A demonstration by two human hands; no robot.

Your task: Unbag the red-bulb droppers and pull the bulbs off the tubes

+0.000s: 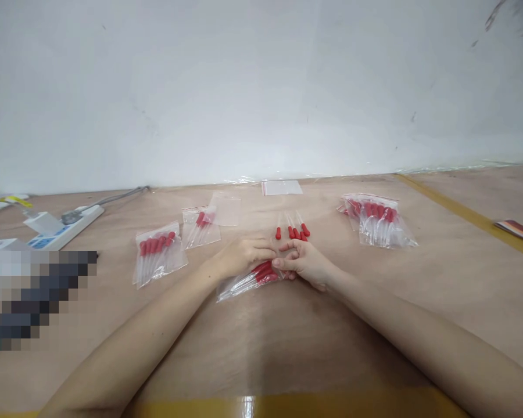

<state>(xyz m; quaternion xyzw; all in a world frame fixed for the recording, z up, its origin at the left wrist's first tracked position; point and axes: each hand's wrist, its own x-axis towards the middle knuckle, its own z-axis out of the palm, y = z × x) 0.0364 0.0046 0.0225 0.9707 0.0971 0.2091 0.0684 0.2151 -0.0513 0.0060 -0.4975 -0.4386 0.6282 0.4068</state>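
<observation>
Between my hands, low over the table, is a clear zip bag (237, 285) of droppers with red rubber bulbs. My left hand (246, 255) reaches over its upper edge, fingers closed on the bag. From the other side my right hand (303, 264) pinches the bag's right end between thumb and fingers. The droppers (265, 271) inside lie slanted, bulbs toward my right hand. Just beyond my hands lie several loose droppers (294, 232), their red bulbs facing me.
Filled dropper bags lie at left (160, 249) and right (379, 220). A bag with a few droppers (197, 226) is partly under an empty bag (224, 209). Another flat bag (282, 187) lies near the wall. A power strip (67, 227) sits at far left.
</observation>
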